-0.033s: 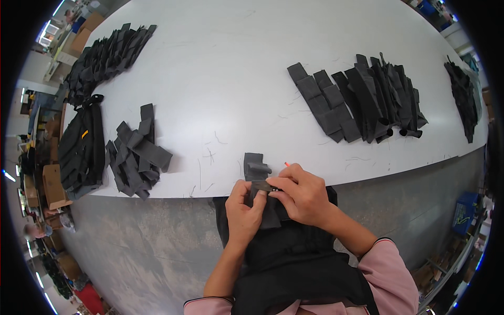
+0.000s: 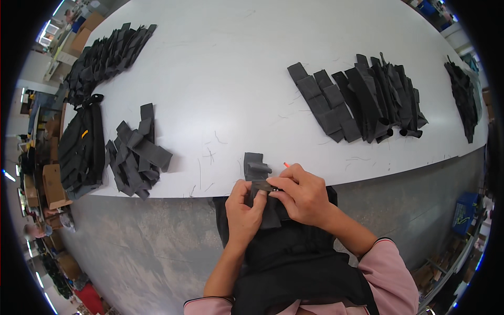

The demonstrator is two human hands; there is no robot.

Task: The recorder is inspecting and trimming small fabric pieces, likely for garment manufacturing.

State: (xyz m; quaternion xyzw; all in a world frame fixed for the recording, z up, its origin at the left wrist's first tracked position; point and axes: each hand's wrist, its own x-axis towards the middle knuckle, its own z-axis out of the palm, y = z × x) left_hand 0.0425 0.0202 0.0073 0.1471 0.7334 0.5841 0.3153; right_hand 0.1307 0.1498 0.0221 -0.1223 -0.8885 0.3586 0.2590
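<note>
At the table's near edge my left hand (image 2: pixel 244 212) is closed on a dark grey fabric strip (image 2: pixel 253 159), pinching it between thumb and fingers. The strip's far end lies on the tabletop with a folded flap; its near end hangs over the edge in front of my black apron. My right hand (image 2: pixel 304 195) grips small thread snips (image 2: pixel 262 185), their dark blades lying across the strip beside my left thumb. An orange tip (image 2: pixel 286 165) sticks out above my right fingers. Whether the blades touch a thread is too small to tell.
On the white table (image 2: pixel 220 79) lie a loose heap of grey strips (image 2: pixel 137 149), a larger row of strips (image 2: pixel 367 100) and a dark stack (image 2: pixel 113 55) at far left. A black backpack (image 2: pixel 84 142) sits at the left edge, a dark fabric bundle (image 2: pixel 463 100) at right. Thread scraps are scattered about.
</note>
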